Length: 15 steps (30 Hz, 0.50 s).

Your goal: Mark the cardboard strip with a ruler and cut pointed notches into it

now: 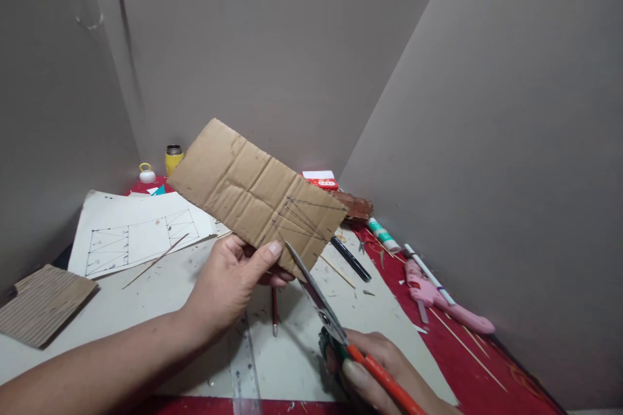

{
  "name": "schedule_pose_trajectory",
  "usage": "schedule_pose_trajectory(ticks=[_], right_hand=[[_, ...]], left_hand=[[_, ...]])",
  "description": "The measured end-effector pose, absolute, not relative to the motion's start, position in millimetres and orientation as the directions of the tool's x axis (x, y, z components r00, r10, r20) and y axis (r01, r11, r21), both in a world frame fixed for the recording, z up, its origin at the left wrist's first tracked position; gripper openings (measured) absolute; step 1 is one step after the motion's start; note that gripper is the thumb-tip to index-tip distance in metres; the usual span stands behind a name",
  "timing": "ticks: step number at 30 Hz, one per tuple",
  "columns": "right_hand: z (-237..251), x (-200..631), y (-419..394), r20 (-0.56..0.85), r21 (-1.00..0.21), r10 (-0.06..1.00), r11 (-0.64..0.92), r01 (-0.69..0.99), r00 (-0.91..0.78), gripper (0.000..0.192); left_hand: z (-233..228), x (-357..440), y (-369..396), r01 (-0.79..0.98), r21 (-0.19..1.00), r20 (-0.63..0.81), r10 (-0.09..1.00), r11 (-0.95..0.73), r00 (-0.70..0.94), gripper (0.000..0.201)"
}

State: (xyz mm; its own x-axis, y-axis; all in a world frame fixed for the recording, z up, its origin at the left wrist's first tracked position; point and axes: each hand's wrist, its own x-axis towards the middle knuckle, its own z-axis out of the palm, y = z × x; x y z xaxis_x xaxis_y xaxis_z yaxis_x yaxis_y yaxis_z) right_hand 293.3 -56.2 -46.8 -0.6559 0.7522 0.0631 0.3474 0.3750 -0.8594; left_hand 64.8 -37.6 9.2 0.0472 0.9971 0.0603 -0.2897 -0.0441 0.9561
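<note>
Pinching a creased cardboard panel (243,175) in the left hand (238,266), thumb on its face and fingers beneath, I am holding it tilted above the white board (384,305). Dark drawn lines are fanning across the panel's right end. My right hand (374,363) is gripping the scissors (323,315) by the handles, one of them orange; one blade is lying over the panel's face at its lower edge, and I cannot tell how deep any cut is running. Below, a red pencil (275,318) is lying on the board, and a clear ruler (243,369) is crossing the board's near edge. Toward the far left corner, a sheet with a diagram (146,233) is resting, a thin brown stick (156,260) crossing its lower edge. A black marker (350,258) is lying near the board's right edge. Beyond that edge, on the red cloth (467,363), a pink glue gun (426,288) is lying.
</note>
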Motion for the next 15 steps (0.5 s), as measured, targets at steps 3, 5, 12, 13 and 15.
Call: schedule_pose_trajectory(ticks=[3,5,12,13,15], right_hand=[[-48,296,-53,0.041,-0.851,0.726,0.385,0.358,-0.686,0.049],[-49,298,-53,0.038,-0.831,0.724,0.406,0.381,-0.688,0.047],[-55,299,-54,0.062,-0.831,0.729,0.416,0.369,-0.682,0.046],[-57,299,-52,0.076,-0.840,0.714,0.422,0.342,-0.696,0.046],[-62,297,-49,0.120,-0.848,0.693,0.444,0.289,-0.711,0.044]], left_hand=[[8,64,-39,-0.270,0.961,0.071,0.997,-0.056,0.045,0.025],[8,65,-41,-0.248,0.968,0.059,0.997,-0.045,0.046,0.026],[4,69,-44,-0.229,0.973,0.058,0.996,-0.042,0.065,0.025],[4,69,-44,-0.235,0.971,0.061,0.996,-0.042,0.071,0.025],[3,69,-43,-0.249,0.967,0.063,0.995,-0.042,0.080,0.025]])
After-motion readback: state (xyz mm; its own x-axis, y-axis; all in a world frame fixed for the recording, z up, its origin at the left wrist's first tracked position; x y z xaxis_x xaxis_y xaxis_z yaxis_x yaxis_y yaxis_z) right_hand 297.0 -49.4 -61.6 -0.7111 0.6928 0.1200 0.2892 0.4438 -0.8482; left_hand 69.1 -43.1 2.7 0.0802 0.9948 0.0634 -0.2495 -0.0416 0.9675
